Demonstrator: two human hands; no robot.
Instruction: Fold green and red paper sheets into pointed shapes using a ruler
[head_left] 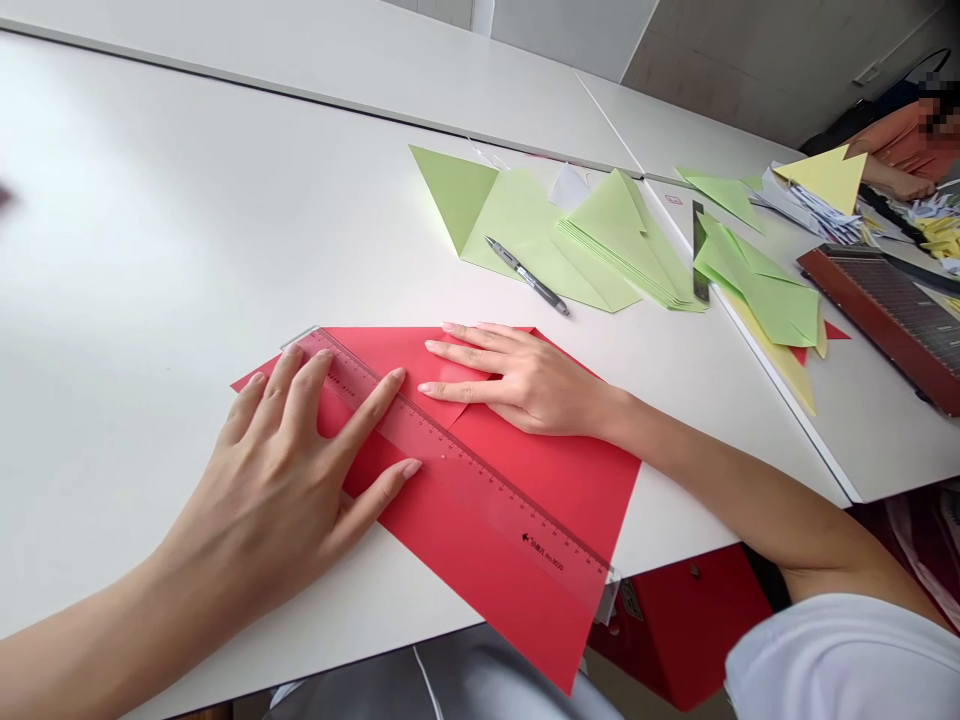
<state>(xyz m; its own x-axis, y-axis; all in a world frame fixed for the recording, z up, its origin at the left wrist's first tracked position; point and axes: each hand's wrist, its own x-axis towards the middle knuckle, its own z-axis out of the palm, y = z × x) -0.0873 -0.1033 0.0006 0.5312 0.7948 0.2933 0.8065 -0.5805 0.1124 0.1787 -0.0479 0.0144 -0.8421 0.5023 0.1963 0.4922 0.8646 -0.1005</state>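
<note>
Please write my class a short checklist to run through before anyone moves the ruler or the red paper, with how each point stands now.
1. Ruler lies across the red paper, reaching past it at both ends: ok.
2. Left hand has fingertips on the ruler: ok.
3. Right hand rests on the red paper, beyond the ruler: ok.
4. Red paper fully supported by the table: not ok, a corner hangs over the near edge.
5. Pen clear of the ruler and red paper: ok, it lies by the green papers.
6. Ruler lined up with a drawn mark: cannot tell, no such mark can be made out.
</note>
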